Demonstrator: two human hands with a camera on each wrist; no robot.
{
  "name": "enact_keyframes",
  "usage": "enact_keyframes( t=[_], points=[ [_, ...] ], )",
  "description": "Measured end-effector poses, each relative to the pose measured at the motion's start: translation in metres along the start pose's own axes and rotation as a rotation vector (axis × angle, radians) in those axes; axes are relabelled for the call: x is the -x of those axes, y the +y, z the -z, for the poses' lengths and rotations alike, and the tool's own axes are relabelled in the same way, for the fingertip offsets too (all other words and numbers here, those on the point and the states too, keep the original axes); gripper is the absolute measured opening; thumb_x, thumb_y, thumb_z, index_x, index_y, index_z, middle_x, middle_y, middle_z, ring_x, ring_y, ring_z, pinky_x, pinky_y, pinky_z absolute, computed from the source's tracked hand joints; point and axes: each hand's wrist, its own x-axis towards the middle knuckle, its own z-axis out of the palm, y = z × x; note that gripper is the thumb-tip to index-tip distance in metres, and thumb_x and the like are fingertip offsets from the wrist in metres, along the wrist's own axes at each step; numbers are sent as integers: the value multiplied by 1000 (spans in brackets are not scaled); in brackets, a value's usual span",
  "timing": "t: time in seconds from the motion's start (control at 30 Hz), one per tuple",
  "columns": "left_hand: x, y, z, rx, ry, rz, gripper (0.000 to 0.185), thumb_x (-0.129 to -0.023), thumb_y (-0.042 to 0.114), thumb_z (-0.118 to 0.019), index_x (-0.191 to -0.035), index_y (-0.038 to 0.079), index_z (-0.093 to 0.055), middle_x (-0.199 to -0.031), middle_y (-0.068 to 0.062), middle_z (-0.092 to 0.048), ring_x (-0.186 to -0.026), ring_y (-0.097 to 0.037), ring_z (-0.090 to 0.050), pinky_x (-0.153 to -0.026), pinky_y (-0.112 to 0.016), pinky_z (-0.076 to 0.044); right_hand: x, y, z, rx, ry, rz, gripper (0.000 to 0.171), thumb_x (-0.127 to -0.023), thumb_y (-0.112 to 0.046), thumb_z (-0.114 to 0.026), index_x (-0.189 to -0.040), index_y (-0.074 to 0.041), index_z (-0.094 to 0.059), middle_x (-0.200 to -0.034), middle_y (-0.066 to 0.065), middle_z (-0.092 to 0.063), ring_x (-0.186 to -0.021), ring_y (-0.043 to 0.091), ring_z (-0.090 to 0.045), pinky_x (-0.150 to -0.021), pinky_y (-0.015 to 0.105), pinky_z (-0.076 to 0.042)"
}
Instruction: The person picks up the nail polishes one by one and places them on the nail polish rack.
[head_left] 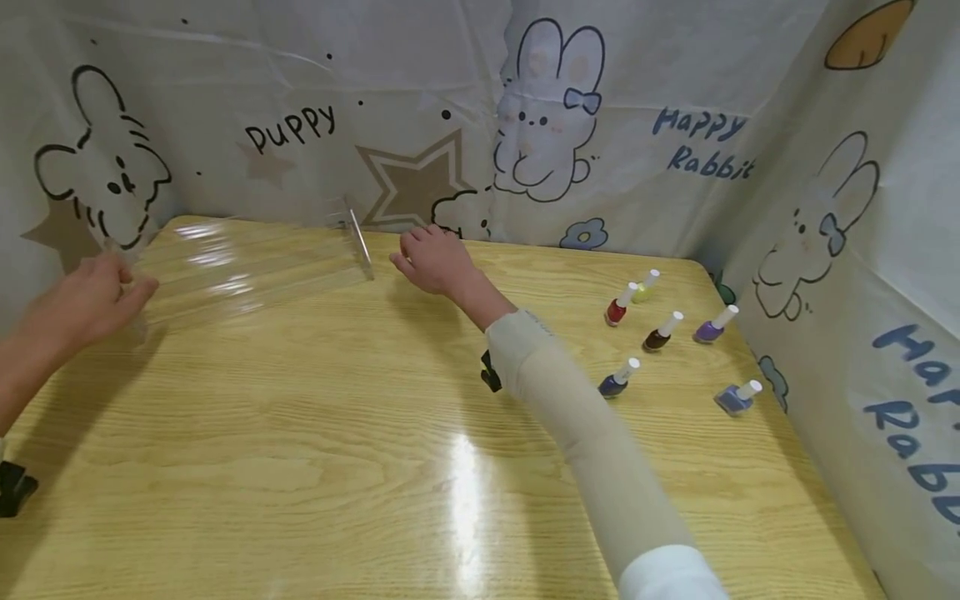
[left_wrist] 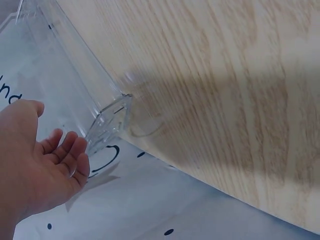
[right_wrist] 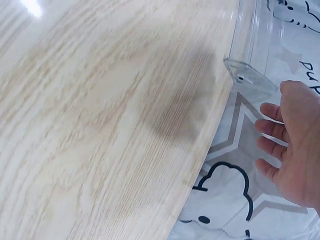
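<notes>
A clear plastic stepped rack stands at the back left of the wooden table, with an upright panel at each end. By its left end is my left hand, fingers loosely bent; in the left wrist view the hand lies close to the end panel, and whether it touches cannot be told. My right hand hovers a little right of the rack's right panel. In the right wrist view its relaxed fingers hold nothing.
Several nail polish bottles with white caps stand on the right of the table: red, yellow, dark brown, purple, navy and grey-blue. A printed cloth hangs behind and beside the table.
</notes>
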Motion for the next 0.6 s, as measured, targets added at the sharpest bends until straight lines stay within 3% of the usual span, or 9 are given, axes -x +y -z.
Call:
enact_keyframes(
  t=[0.23,0.6],
  points=[
    [1,-10,1,10,-13,9,75,-106,46,-27,-120,-27,-32,-115,-47,-29,-97,-60,-43,-77,-68,-36,-12,-16,0,10,-15,5,38,-108,-46,-31,-120,-17,-53,-120,-1,-57,-113,22,-50,-94,40,-40],
    [-1,-19,-4,-20,-135,16,82,-105,50,-19,-120,-31,-28,-120,-52,-24,-108,-68,-35,-92,-72,-29,-24,-25,-15,99,-91,-26,45,-108,-47,-26,-133,-14,-46,-135,3,-53,-124,24,-46,-100,41,-40]
  ],
)
